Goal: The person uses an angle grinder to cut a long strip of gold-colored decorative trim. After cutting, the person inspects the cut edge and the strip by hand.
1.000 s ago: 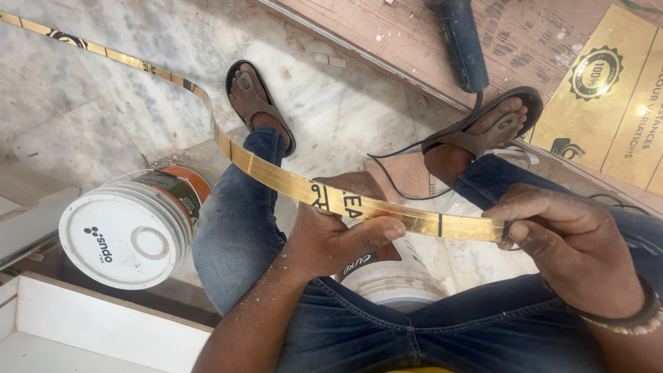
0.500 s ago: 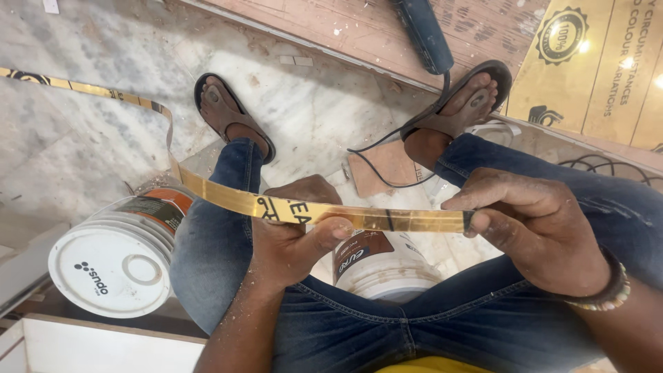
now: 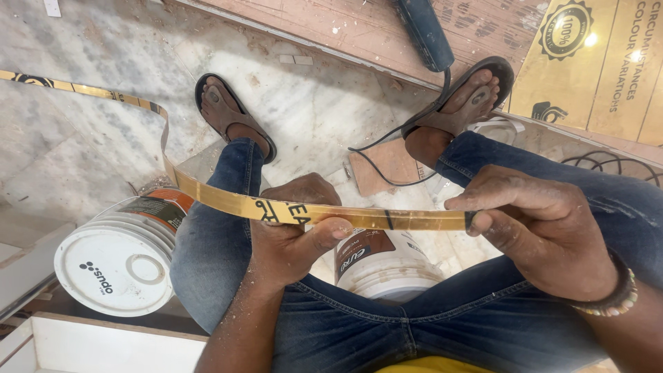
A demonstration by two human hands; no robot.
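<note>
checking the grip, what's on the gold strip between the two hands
In the head view, the gold strip runs bare between left hand and right hand, apart from one black line across it.

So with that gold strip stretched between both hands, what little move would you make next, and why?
Probably slide the left hand further left along the gold strip. The right hand already pinches the strip's end, and the stretch between the hands lies straight, but beyond the left hand it sags, kinks near the white bucket and trails across the marble floor. I'm judging only from that.
</note>
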